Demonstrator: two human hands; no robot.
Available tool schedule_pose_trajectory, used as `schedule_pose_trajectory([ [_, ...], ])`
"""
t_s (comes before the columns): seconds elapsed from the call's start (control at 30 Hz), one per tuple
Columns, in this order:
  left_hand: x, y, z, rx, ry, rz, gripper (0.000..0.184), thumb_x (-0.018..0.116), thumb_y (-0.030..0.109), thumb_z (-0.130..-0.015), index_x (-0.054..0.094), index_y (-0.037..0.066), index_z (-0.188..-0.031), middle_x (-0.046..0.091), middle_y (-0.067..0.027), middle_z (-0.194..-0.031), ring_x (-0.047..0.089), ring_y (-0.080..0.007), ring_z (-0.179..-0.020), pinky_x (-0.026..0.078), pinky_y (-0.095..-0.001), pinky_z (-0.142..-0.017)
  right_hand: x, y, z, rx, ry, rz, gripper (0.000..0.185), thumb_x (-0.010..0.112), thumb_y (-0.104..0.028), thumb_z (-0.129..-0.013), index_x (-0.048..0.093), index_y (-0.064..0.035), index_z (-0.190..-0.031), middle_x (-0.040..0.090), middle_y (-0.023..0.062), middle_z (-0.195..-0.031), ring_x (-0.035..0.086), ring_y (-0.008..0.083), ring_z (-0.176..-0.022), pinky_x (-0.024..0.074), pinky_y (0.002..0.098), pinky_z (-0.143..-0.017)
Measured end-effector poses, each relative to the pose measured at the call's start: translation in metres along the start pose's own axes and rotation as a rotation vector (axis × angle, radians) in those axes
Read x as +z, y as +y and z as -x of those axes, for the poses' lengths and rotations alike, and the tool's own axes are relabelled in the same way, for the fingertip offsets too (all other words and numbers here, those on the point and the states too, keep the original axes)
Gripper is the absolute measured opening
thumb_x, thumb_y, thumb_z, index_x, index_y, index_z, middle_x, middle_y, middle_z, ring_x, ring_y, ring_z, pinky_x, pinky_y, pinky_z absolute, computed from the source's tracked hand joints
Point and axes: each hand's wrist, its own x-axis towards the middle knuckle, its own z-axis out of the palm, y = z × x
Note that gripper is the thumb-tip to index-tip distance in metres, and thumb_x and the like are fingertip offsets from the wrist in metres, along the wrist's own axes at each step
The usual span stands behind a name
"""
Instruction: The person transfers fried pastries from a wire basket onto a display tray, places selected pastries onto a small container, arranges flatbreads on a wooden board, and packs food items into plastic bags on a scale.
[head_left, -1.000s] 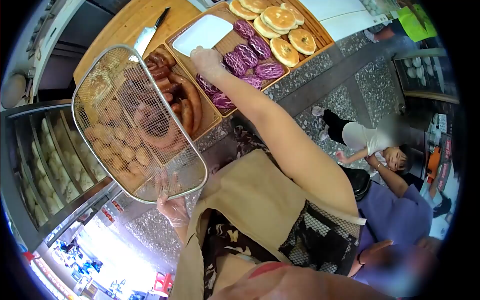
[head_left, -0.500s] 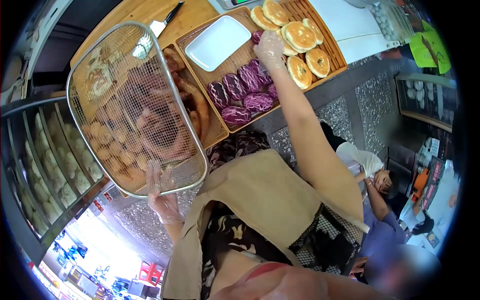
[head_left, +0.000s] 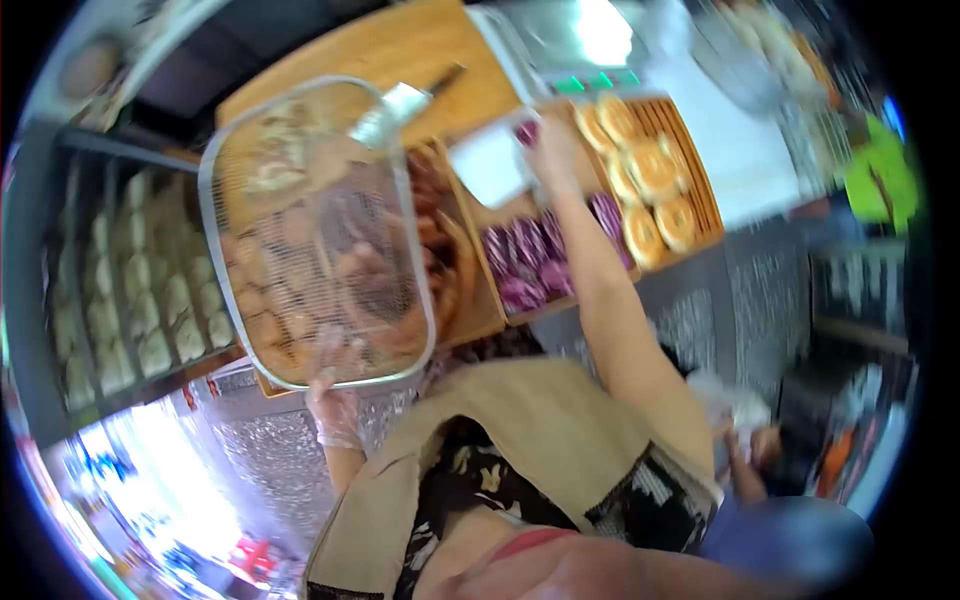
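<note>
Purple pieces (head_left: 525, 293) streaked with white share the frame with cream-sided, golden-brown flat cakes (head_left: 655, 168), reddish-brown sausages (head_left: 464, 268) and a plain white dish (head_left: 488, 167). A silver-grey basket (head_left: 206, 200) shows a fine mesh pattern. A tan apron (head_left: 540, 405) with black netting (head_left: 645, 500) covers a dark camouflage-print garment (head_left: 455, 490); lime green colours a cloth (head_left: 885, 185).

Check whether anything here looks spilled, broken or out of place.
Nothing looks spilled or broken, though blur hides detail. Mildly odd: the knife lies loose on the wooden table, its blade partly behind the mesh basket in the left hand.
</note>
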Motion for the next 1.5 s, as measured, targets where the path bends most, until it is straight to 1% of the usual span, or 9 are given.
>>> schedule_pose_trajectory([
  [0.1,0.006,0.003,-0.001,-0.009,-0.063,-0.049,0.079,0.060,0.011,-0.065,0.033,-0.001,-0.138,0.046,-0.0168,-0.133,0.051,-0.0435,-0.115,0.050,-0.0470,-0.090,0.070,0.057,-0.001,0.058,-0.073,0.071,0.027,0.062,-0.013,-0.074,0.056,-0.0032,-0.098,0.060,0.0224,-0.089,0.059,0.0395,-0.086,0.0478,0.0481,-0.078],
  [0.23,0.013,0.007,0.002,-0.027,-0.014,-0.102,0.081,0.062,0.013,-0.063,0.034,0.000,-0.138,0.047,-0.0163,-0.132,0.053,-0.0415,-0.112,0.052,-0.0440,-0.085,0.037,0.038,0.012,0.080,-0.090,0.013,0.023,0.062,-0.014,-0.073,0.053,-0.0009,-0.089,0.060,0.0249,-0.091,0.059,0.0408,-0.087,0.0472,0.0491,-0.078],
  [0.43,0.004,0.007,0.004,0.052,-0.024,-0.035,0.069,0.056,0.008,-0.068,0.038,-0.004,-0.134,0.052,-0.0179,-0.126,0.055,-0.0382,-0.111,0.048,-0.0447,-0.092,-0.002,0.016,0.003,0.085,-0.127,-0.158,0.042,0.067,-0.013,-0.076,0.055,-0.0033,-0.115,0.062,0.0222,-0.100,0.061,0.0362,-0.093,0.0486,0.0441,-0.081],
  [0.57,0.014,0.011,0.013,0.063,0.089,-0.070,0.068,0.055,0.006,-0.069,0.036,-0.007,-0.133,0.046,-0.0211,-0.129,0.049,-0.0383,-0.118,0.041,-0.0484,-0.101,-0.038,0.031,0.030,0.286,0.101,0.316,0.035,0.068,-0.026,-0.072,0.056,-0.0015,-0.095,0.064,0.0209,-0.091,0.062,0.0395,-0.086,0.0507,0.0468,-0.076],
  [0.73,0.019,0.013,0.003,0.051,0.060,-0.085,0.071,0.057,0.006,-0.070,0.031,-0.010,-0.135,0.039,-0.0270,-0.135,0.038,-0.0486,-0.125,0.032,-0.0542,-0.107,-0.051,0.042,0.061,0.343,-0.136,0.429,0.033,0.066,-0.023,-0.071,0.056,0.0001,-0.093,0.064,0.0210,-0.092,0.062,0.0388,-0.087,0.0505,0.0451,-0.078],
  [0.97,0.020,0.003,-0.005,0.005,0.001,-0.042,0.070,0.058,0.005,-0.069,0.034,-0.009,-0.134,0.045,-0.0241,-0.132,0.046,-0.0414,-0.121,0.044,-0.0485,-0.099,-0.025,0.090,0.068,0.142,-0.088,0.262,0.043,0.070,-0.031,-0.076,0.054,-0.0007,-0.102,0.060,0.0228,-0.101,0.057,0.0365,-0.097,0.0461,0.0463,-0.081],
  [1.1,0.025,0.003,-0.008,-0.004,-0.123,-0.056,0.072,0.059,0.010,-0.068,0.035,-0.007,-0.133,0.047,-0.0220,-0.130,0.051,-0.0399,-0.116,0.049,-0.0450,-0.093,-0.016,-0.009,0.071,-0.122,-0.089,-0.007,0.057,0.061,-0.019,-0.079,0.044,-0.0060,-0.132,0.062,0.0201,-0.074,0.060,0.0394,-0.066,0.0474,0.0496,-0.059],
  [1.23,0.029,0.016,-0.024,0.072,-0.128,0.045,0.075,0.062,0.016,-0.068,0.035,-0.005,-0.134,0.046,-0.0215,-0.132,0.052,-0.0433,-0.113,0.048,-0.0480,-0.094,-0.031,-0.158,0.009,-0.224,-0.165,-0.151,0.078,0.057,-0.011,-0.078,0.021,-0.0167,-0.147,0.059,0.0235,-0.065,0.059,0.0418,-0.062,0.0469,0.0486,-0.058],
  [1.5,0.040,0.135,-0.064,0.232,-0.144,-0.119,0.054,0.058,0.007,-0.073,0.042,-0.013,-0.120,0.051,-0.0255,-0.121,0.054,-0.0412,-0.111,0.050,-0.0441,-0.096,-0.082,-0.279,-0.095,-0.418,-0.368,0.021,0.067,0.047,-0.010,-0.082,0.029,-0.0228,-0.145,0.063,0.0244,-0.103,0.061,0.0380,-0.096,0.0463,0.0467,-0.083],
])
